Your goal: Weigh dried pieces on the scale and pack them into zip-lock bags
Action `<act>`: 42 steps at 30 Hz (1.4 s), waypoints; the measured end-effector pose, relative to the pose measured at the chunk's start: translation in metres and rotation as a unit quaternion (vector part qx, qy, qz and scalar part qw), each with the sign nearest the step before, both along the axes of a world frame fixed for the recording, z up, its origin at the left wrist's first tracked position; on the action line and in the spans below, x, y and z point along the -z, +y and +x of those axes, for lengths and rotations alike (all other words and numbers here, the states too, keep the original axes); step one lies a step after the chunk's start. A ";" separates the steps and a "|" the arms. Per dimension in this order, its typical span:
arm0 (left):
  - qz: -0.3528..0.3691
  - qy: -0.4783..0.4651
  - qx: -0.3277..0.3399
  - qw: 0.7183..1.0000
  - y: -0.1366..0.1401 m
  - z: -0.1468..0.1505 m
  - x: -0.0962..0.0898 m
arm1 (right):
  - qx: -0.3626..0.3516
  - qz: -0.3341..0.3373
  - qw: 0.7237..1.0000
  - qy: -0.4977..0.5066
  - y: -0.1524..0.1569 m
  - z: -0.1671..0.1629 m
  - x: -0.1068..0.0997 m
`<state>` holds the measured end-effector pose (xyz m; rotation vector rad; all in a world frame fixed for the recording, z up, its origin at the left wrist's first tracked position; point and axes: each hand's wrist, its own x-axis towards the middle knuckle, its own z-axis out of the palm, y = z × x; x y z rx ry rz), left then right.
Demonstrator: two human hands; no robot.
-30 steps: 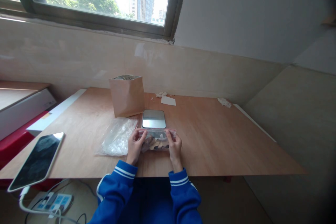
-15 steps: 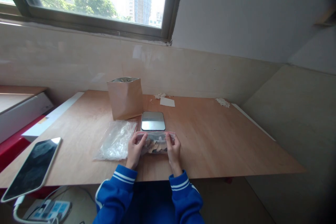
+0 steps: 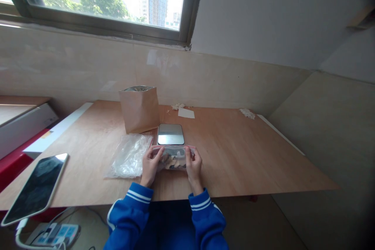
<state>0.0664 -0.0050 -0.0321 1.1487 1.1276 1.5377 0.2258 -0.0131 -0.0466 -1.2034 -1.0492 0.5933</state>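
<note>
Left hand (image 3: pixel 150 166) pinches one end of a clear zip bag (image 3: pixel 174 158) between thumb and fingers; right hand (image 3: pixel 193 166) pinches the other end the same way. Red-edged strip (image 3: pixel 175 147) runs across the top between my two grips, and pale and dark pieces (image 3: pixel 175 163) show through the plastic below. Bag is at the near side of the wooden table (image 3: pixel 249 156), directly before me; cannot tell whether its base touches the surface. Just beyond lies a flat silver-topped device (image 3: pixel 170 134); a brown paper bag (image 3: pixel 139 111) stands upright behind and to the left, mouth open, with crumpled clear plastic (image 3: pixel 130 156) by my left hand. Step in hand, by my judgement: working the strip at the bag's mouth. Whether it is sealed, I cannot tell. Next move calls for an even pinch at both ends, mouth level, pieces clear of the strip
</note>
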 end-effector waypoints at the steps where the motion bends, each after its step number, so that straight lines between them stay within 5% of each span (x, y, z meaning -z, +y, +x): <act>1: 0.001 0.000 -0.002 1.000 0.000 0.000 -0.001 | 0.002 0.000 1.000 -0.003 0.001 0.000 0.001; 27: -0.015 0.006 0.019 1.000 0.001 -0.001 0.002 | -0.089 -0.019 0.992 0.085 -0.001 -0.002 -0.008; 42: -0.003 -0.003 0.046 0.999 -0.006 -0.001 -0.014 | -0.048 -0.036 0.997 0.042 -0.007 0.001 -0.014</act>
